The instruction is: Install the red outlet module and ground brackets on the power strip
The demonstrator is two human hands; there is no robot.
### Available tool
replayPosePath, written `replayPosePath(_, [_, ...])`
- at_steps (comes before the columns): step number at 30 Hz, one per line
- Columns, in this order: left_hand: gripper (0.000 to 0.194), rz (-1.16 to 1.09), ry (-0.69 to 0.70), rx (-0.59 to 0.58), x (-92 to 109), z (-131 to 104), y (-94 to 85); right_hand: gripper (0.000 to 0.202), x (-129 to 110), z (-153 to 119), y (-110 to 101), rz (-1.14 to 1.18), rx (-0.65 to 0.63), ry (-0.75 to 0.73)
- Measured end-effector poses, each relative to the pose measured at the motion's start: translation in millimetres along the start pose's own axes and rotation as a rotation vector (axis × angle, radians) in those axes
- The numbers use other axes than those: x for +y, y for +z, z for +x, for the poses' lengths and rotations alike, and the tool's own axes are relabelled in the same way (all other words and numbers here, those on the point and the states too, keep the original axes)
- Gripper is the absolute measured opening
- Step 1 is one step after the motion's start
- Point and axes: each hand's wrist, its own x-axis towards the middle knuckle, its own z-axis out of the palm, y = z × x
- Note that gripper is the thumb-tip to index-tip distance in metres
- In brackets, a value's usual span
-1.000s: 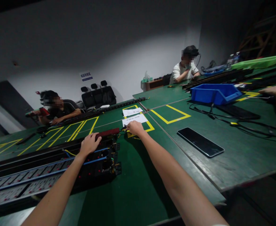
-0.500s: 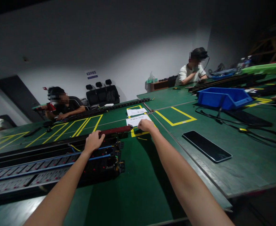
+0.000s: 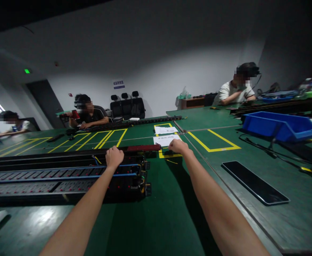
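Observation:
My left hand (image 3: 114, 157) lies over a long black rail (image 3: 86, 153), its fingers curled around the far side. Just right of that hand, a dark red strip (image 3: 144, 147) runs along the rail to its right end. Beyond this end my right hand (image 3: 179, 146) is closed in a pinch above a white printed sheet (image 3: 161, 139). Whatever is between its fingertips is too small to make out. Nearer to me lie black housings with rows of grey modules (image 3: 38, 187), red dots and blue edging; loose wires (image 3: 96, 160) stick up beside my left hand.
A tablet-like black slab (image 3: 254, 182) lies at right, with black cables (image 3: 268, 149) and a blue bin (image 3: 281, 124) behind. Yellow tape outlines (image 3: 211, 149) mark the green table (image 3: 145, 227). Other people (image 3: 88, 115) sit across the table.
My view has turned left, so the scene appears farther right. My left hand sits slightly farther left from the red strip. My right hand keeps its pinch near the rail's end.

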Motion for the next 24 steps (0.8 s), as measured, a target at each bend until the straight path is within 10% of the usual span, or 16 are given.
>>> replayPosePath(12, [0.039,-0.029,-0.086,0.001,2.5,-1.4,1.1,0.073,-21.0,10.7,9.4,0.029,-0.03,-0.36])
replayPosePath(24, [0.037,-0.129,-0.076,-0.056,-10.7,7.3,2.3,0.042,-36.2,9.9,24.3,0.114,0.001,-0.479])
